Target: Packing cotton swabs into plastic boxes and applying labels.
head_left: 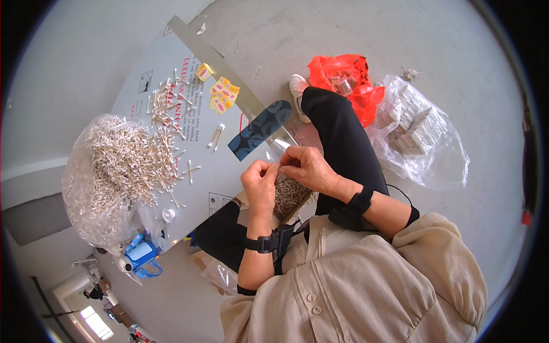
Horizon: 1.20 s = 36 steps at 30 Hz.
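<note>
Both hands meet over my lap, fingertips pinched together. My left hand [260,182] and my right hand [309,167] are closed on a small see-through plastic piece [278,148], whose exact kind I cannot make out. Right below them sits an open box of thin brownish bits [290,197]. Left of my hands, on the table, lie a small clear tube of cotton swabs [216,137] and a dark blue patterned strip [260,130]. Farther left, a clear bag spills a big heap of cotton swabs [123,157], with loose swabs [170,108] scattered beyond it.
Yellow-and-white labels [223,95] lie near the edge of the metal-topped table [211,171]. A blue holder [143,254] and a white cap [168,215] are at its near left. On the floor at right are a red plastic bag [366,94] and a clear bag of white packs [420,128].
</note>
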Tool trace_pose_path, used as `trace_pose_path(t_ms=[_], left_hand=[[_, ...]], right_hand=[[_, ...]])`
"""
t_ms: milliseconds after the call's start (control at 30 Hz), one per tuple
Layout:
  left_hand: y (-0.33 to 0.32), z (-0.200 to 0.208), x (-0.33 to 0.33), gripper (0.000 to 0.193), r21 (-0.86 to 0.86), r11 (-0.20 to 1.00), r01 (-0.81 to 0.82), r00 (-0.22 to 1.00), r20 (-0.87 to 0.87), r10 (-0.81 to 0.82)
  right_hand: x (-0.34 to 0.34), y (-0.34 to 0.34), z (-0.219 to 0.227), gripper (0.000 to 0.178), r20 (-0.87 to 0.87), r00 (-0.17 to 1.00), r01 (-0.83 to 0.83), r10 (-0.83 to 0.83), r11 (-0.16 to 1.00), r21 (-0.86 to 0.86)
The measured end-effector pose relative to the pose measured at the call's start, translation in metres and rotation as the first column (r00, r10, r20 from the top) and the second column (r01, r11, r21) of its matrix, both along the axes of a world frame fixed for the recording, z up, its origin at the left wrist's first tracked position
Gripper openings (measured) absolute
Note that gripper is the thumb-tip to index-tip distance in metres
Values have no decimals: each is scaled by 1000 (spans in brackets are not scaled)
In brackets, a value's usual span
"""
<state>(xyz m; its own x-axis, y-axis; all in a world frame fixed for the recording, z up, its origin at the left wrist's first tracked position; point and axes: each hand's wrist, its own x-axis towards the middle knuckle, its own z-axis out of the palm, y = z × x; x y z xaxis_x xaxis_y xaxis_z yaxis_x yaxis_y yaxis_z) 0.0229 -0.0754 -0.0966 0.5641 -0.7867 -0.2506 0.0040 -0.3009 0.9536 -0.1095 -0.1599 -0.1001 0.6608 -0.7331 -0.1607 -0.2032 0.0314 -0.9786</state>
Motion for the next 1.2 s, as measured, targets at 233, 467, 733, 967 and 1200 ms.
trace_pose_path(t_ms=[233,467,733,967,1200], left_hand=[[-11,1,-3,21,-47,998,-33,922,-388,12],[-19,-4,-1,28,-65,998,5,917,-397,-31],[-27,-8,2,27,-97,995,31,888,-454,-72],[-35,-3,-1,23,16,998,62,887,-459,-48],[-84,1,-2,23,-160,958,238,786,611,-93]], right_hand=[[1,-3,-6,16,67,997,-37,25,983,177],[-3,-13,-8,17,50,998,-50,47,997,58],[-10,-27,-8,17,242,968,-137,64,944,299],[-8,-32,-19,16,115,987,142,-109,931,-336],[-7,-44,-5,14,-158,987,-121,-11,590,-798]])
